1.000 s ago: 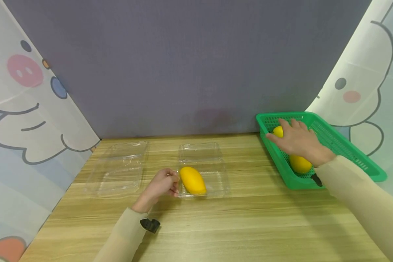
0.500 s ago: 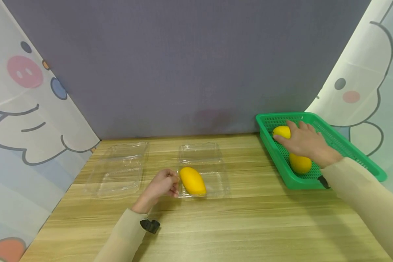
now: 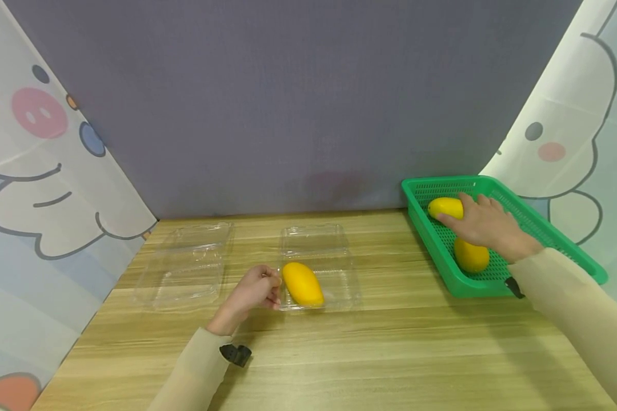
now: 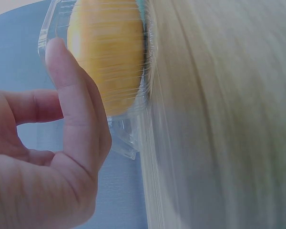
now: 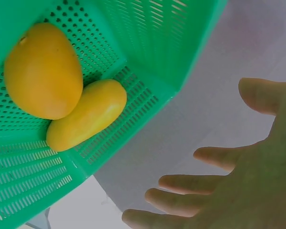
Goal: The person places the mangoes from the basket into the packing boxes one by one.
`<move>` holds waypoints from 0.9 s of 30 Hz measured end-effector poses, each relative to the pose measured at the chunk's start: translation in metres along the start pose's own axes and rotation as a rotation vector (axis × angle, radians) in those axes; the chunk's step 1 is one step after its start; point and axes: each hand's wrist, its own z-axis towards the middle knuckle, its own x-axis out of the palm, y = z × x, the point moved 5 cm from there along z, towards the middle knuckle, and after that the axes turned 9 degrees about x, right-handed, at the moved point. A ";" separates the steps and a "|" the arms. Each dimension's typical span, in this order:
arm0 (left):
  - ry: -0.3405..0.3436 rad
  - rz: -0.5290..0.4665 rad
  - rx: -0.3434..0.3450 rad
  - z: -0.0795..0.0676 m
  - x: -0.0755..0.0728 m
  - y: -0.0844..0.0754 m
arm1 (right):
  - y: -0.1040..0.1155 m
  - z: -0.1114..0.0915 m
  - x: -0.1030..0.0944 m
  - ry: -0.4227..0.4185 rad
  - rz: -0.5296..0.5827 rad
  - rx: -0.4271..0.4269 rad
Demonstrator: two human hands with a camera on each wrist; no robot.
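Observation:
My left hand [image 3: 255, 289] pinches the left rim of an open clear plastic clamshell box [image 3: 339, 282]. A yellow mango [image 3: 302, 283] lies in the left part of that box; in the left wrist view the mango [image 4: 107, 57] shows through the ribbed plastic wall. Over the green basket [image 3: 540, 220] on the right hovers my right hand [image 3: 485, 224], fingers spread and holding nothing. Two mangoes lie in the basket: a longer one [image 3: 444, 208] at the back, partly covered by the hand, and a rounder one [image 3: 471, 257] nearer the front.
A second open clear clamshell box [image 3: 187, 279] stands on the wooden table [image 3: 339, 359], to the left. A grey wall panel [image 3: 308, 114] rises behind the table. Cartoon-print sheets flank both sides.
My right hand has shifted a little to the right and nearer over the basket, uncovering more of the back mango. The left hand and the box have stayed put.

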 end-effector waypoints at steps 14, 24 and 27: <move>-0.003 -0.008 -0.004 0.001 0.001 0.000 | -0.013 0.002 0.006 0.065 0.023 0.026; 0.003 -0.018 -0.001 0.000 0.001 0.001 | -0.021 0.007 0.011 0.088 0.032 0.007; 0.005 -0.019 -0.003 0.001 0.000 0.001 | -0.023 0.008 0.012 0.098 0.034 0.003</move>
